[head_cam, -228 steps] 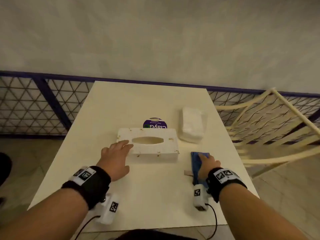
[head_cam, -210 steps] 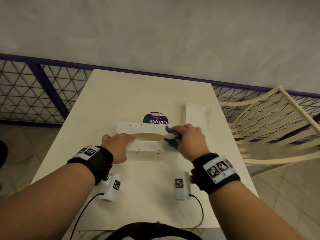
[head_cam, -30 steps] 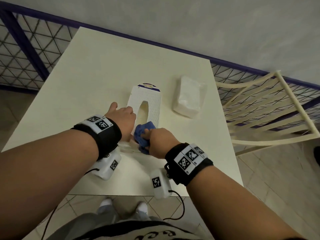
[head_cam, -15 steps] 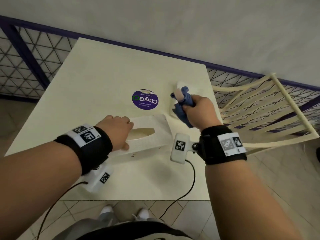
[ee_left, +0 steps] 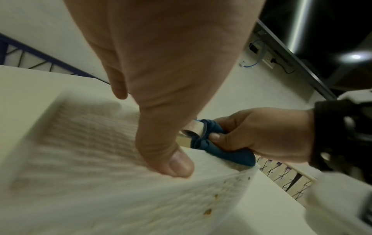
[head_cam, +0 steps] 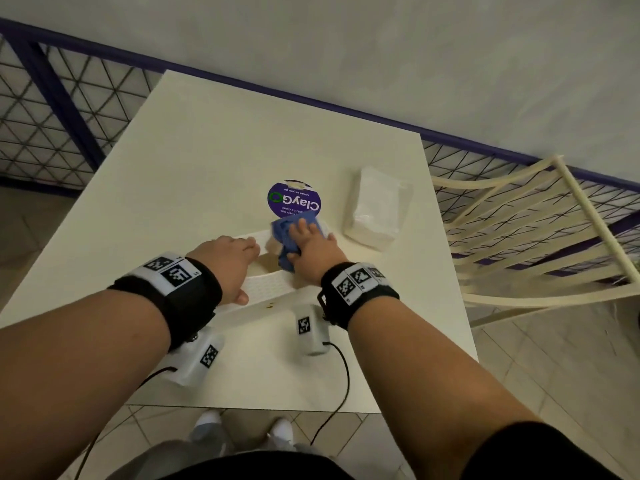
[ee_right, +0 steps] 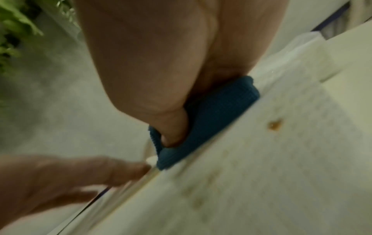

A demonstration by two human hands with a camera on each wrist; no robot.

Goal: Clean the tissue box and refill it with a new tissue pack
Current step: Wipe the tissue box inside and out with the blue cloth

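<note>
From the head view, one white tissue box (head_cam: 266, 289) lies near the middle of the tabletop (head_cam: 214, 174), a little toward the near edge. The left hand (head_cam: 227, 263) rests on its left part, fingers laid over the top and thumb on the near face, steadying it. The right hand (head_cam: 313, 251) is curled round one bunched blue cloth (head_cam: 289, 239) and presses it on the box's right end. One new tissue pack (head_cam: 377, 211) lies beside the right edge, apart from the box. One round purple sticker (head_cam: 294, 199) sits just beyond the box.

In the left wrist view, the thumb (ee_left: 171, 157) presses down on the box's ribbed top, and the cloth sits at the rim of the opening. At least two brown spots (ee_left: 208, 211) mark the near face; the picture is too blurred for a full count.

The right wrist view shows the thumb dug into the folded cloth at the box's edge, with one clear spot (ee_right: 274, 124) and fainter smears below.

To wipe well, I judge the left hand should bear down firmly so the light box cannot slide, while the cloth works with short strokes over the near face, where the spots remain.
</note>
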